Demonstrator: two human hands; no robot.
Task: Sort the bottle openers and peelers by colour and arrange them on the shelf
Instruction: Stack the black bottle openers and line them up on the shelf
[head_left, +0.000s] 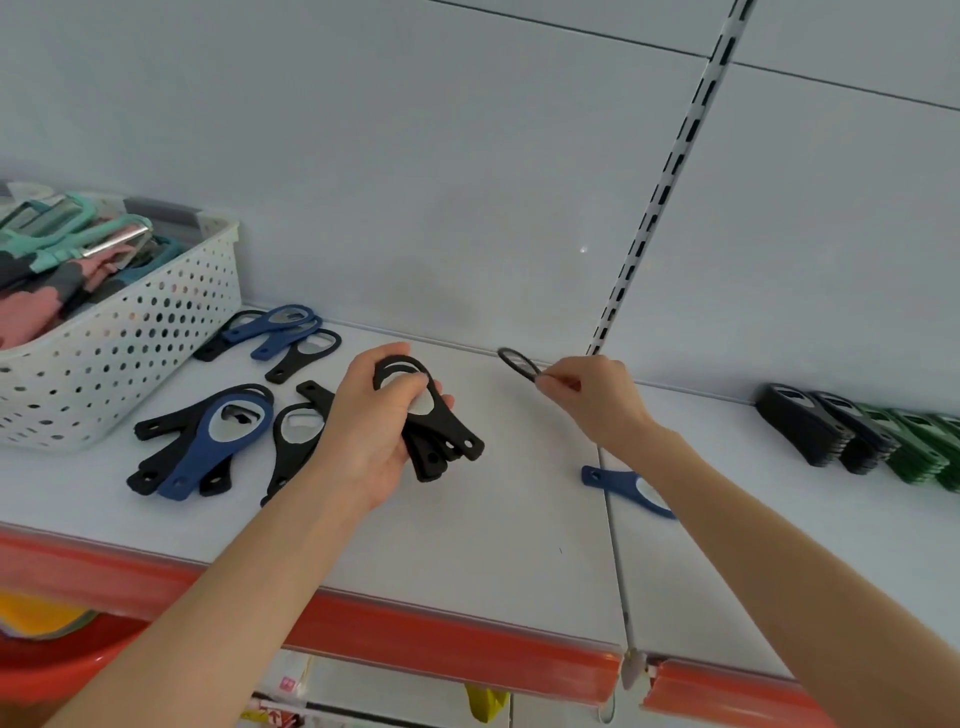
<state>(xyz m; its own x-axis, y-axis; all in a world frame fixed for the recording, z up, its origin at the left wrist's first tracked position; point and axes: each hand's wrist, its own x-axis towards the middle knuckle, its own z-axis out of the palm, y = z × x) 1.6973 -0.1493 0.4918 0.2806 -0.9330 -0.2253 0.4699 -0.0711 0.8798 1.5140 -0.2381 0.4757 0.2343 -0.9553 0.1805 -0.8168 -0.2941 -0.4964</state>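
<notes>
Hands: two; left hand (374, 431) grips a fan of black openers (441, 441), about four handle ends countable; right hand (592, 400) pinches a single black opener (517, 364).

Blue openers, four seen: two in the back cluster (291, 317); one atop the front cluster (208, 452); one lone blue opener (615, 480), partly under the right forearm.

Loose black openers on the shelf (493, 545): two at the back (306, 358); roughly five in front (156, 428), overlap bars a firm count.

One white basket (130, 353); peelers (52, 234) heaped inside, uncountable.

Standing rows at right: two dark rows (800, 431); green rows (914, 452) cut by the frame edge, number unclear.
</notes>
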